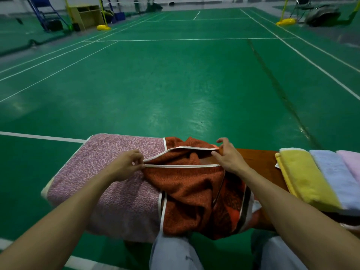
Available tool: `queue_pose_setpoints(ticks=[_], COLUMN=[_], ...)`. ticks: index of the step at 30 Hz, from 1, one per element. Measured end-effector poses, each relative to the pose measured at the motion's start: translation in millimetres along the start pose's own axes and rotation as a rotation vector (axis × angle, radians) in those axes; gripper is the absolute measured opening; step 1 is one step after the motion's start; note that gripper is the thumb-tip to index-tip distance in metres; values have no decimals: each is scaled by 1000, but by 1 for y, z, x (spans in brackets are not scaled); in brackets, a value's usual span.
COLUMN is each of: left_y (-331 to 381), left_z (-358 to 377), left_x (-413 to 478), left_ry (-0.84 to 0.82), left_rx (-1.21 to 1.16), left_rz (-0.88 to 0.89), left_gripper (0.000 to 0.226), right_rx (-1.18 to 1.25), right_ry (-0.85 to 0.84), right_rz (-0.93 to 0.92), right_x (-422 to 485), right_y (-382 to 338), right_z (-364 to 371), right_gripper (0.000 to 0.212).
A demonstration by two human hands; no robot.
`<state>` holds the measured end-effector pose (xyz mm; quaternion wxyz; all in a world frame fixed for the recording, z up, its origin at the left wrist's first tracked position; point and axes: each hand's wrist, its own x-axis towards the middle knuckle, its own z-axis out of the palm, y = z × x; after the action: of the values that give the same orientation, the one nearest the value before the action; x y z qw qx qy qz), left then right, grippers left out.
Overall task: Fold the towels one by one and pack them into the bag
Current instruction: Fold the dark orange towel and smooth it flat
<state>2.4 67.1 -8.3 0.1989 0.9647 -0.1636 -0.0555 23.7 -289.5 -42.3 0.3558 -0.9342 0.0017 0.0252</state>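
Observation:
A rust-orange towel (187, 190) with white trim lies crumpled on the wooden bench (259, 162), draped over its near edge onto my knees. My left hand (126, 164) pinches the white edge at the towel's left end. My right hand (228, 154) holds the towel's far right edge between thumb and fingers. A pink speckled towel (109, 170) lies flat to the left, partly under the orange one. No bag is in view.
Folded yellow (303, 176), light blue (337, 176) and pink (350, 162) towels lie side by side on the bench's right end. Green court floor (175, 84) stretches ahead. My grey-trousered legs (175, 252) are under the bench edge.

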Motion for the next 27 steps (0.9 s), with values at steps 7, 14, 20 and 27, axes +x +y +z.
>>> queue_pose_setpoints(ticks=[7,14,20,27], left_y=[-1,14,32,42], left_z=[-1,9,21,28], left_x=[-3,-1,4,7], left_ry=[13,46,137,126], left_rx=[-21,5,-13,-76], left_rz=[-2,-19,-67,-77], left_gripper=[14,35,16,17], right_rx=[-101,-199,-164,-131], right_ry=[-269,-191,-199,-283], right_rz=[-78,-59,35,69], right_x=[6,-10,-42,-82], right_y=[-2,4,26,56], right_z=[-6,-22,-48,-68], right_gripper=[49,43,44,87])
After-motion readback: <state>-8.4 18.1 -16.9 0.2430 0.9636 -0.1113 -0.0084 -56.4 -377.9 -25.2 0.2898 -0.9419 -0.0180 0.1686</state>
